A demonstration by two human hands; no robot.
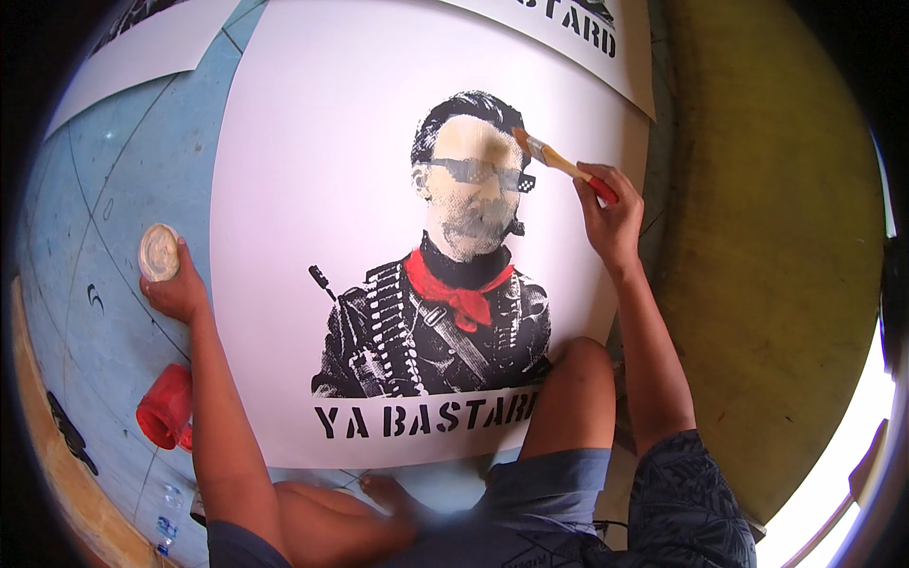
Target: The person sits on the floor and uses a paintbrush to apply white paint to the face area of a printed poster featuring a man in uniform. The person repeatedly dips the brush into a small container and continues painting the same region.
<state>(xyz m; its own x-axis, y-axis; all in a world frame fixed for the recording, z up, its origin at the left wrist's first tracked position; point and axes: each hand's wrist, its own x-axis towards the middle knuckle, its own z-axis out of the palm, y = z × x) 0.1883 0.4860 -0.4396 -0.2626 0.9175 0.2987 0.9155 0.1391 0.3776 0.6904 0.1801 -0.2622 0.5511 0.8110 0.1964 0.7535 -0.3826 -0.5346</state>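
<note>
A large white poster point(275, 218) lies flat below me, printed with a black stencil-style figure point(440, 341) in dark glasses and a red neckerchief point(461, 289). Beige colour covers part of the figure's head. My right hand point(614, 222) is closed round the handle of a flat paintbrush point(561, 163), whose end is red. The bristles are at the right edge of the figure's head; whether they touch the paper I cannot tell. Off the poster's left edge, my left hand point(180, 292) grips a small round tub point(158, 252) with beige paint inside.
A red plastic container point(165, 407) lies near my left forearm on the blue floor point(104, 199). A clear bottle point(169, 519) is at the lower left, near a dark object point(71, 433). More printed sheets point(606, 71) lie at the top. My knee point(579, 374) overlaps the poster's lower right.
</note>
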